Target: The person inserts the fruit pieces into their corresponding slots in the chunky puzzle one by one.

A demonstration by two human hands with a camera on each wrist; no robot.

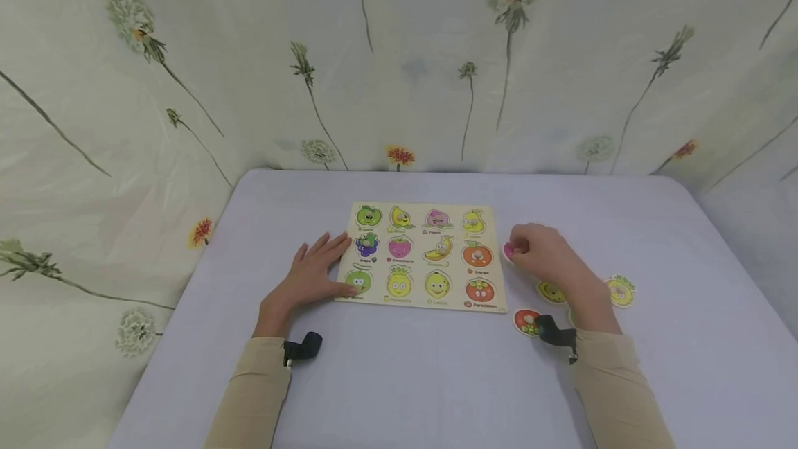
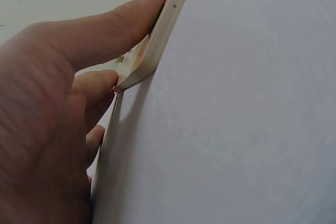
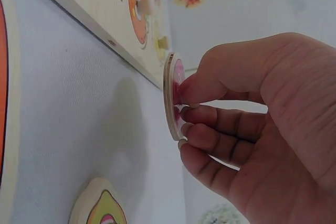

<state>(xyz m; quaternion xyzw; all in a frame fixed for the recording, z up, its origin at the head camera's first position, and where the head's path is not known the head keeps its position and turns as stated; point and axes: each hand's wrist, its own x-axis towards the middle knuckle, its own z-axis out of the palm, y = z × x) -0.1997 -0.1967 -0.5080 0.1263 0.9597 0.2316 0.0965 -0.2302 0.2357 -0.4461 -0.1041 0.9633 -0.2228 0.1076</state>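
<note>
Right grip (image 1: pixel 544 253): thumb and curled fingertips pinch a pink piece (image 3: pixel 168 98); through the right wrist view I see it held on edge, pink face toward the fingers, raised above the desk (image 1: pixel 374 380).
Pink piece: just beyond the right edge of the fruit board (image 1: pixel 458 286), beside its middle row.
Left grip (image 1: pixel 312 272): fingers spread and nearly straight; I see the thumb resting on top of the board at its near left corner, and a fingertip touching the edge.
Fruit board: pale wood, lying flat on the desk, with twelve fruit pictures in three rows of four. I make out knobs on the orange (image 1: pixel 477 255) and the pear (image 1: pixel 474 222); the strawberry (image 1: pixel 400 248) is second from left in the middle row.
Loose pieces: right of the board, a red piece (image 1: pixel 522 321) near its corner, a yellow smiling piece (image 1: pixel 551 292) close to the right forearm, and a pineapple piece (image 1: pixel 621 291) farther right.
Sleeves (image 1: pixel 249 393): beige, with a dark wrist camera (image 1: pixel 305 346) at each cuff.
Backdrop (image 1: pixel 405 19): pale fabric printed with dandelions.
</note>
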